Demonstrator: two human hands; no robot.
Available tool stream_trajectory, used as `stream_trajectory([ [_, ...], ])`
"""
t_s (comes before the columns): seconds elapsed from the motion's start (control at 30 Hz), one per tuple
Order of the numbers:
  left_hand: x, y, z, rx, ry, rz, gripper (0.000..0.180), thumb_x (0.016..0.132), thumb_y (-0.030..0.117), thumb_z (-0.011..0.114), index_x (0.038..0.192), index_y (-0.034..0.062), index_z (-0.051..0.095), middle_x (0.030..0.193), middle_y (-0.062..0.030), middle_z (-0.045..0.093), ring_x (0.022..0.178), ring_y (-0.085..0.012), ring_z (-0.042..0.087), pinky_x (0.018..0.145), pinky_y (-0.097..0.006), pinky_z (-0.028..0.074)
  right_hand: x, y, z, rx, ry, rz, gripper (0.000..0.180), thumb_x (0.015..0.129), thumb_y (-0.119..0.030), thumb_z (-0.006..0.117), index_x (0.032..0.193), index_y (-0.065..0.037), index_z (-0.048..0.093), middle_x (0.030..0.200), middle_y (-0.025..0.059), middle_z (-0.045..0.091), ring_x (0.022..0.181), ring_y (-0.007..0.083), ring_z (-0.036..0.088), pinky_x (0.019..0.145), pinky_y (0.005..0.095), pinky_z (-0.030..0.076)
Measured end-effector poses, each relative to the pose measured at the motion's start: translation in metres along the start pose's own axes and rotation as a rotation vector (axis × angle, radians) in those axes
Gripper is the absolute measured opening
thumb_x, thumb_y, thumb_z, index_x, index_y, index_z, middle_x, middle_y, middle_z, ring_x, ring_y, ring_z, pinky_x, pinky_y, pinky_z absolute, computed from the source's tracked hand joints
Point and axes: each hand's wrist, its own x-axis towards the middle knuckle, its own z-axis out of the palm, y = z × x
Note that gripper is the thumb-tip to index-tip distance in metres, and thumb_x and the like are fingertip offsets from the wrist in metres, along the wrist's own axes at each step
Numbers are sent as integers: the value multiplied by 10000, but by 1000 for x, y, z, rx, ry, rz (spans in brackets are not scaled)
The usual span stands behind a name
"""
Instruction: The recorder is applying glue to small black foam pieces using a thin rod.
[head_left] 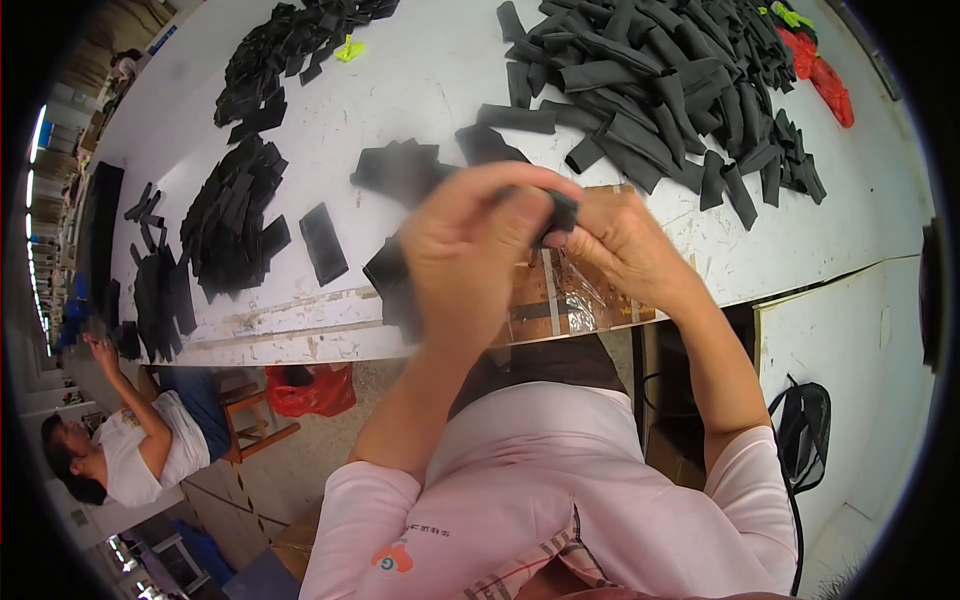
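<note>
Both my hands are raised over the table's near edge, pinching a small dark grey fabric piece [562, 212] between them. My left hand [462, 245], partly smeared by motion, curls its fingers and thumb around one end. With closed fingertips, my right hand [632, 245] grips the other end. Much of the piece is hidden behind my fingers. Loose black fabric pieces [395, 168] lie just beyond and beside my left hand. Under my hands, a brown board patched with clear tape [530, 310] rests at the table edge.
A big heap of dark fabric tubes [640, 80] covers the far right of the white table [320, 130]. Flat black pieces [230, 215] are piled at left, with another pile [270, 65] behind. Red plastic [825, 85] lies far right. Another person [160, 445] sits at left.
</note>
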Motion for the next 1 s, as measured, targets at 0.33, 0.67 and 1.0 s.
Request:
stream_trajectory([
  [0.33,-9,-12,-25,19,210,68,150,841,76,504,924,-40,551,930,-100,596,824,-98,528,767,-211,400,4,-9,1,-79,-77,10,174,783,-161,553,722,1,571,627,161,536,569,308,504,505,346,395],
  [0.67,-59,-82,-252,1334,812,-598,399,682,216,646,951,-54,527,926,-232,548,833,-342,530,705,-400,428,-3,-25,-4,192,564,160,383,870,-334,385,761,-16,570,562,11,462,492,81,401,474,232,319],
  [1.0,-79,-7,-47,-215,262,-417,262,725,-12,601,965,-16,497,866,-66,560,742,-92,544,617,-211,463,-9,-60,72,580,404,294,134,700,-91,648,739,17,578,658,34,545,574,113,502,558,241,417],
])
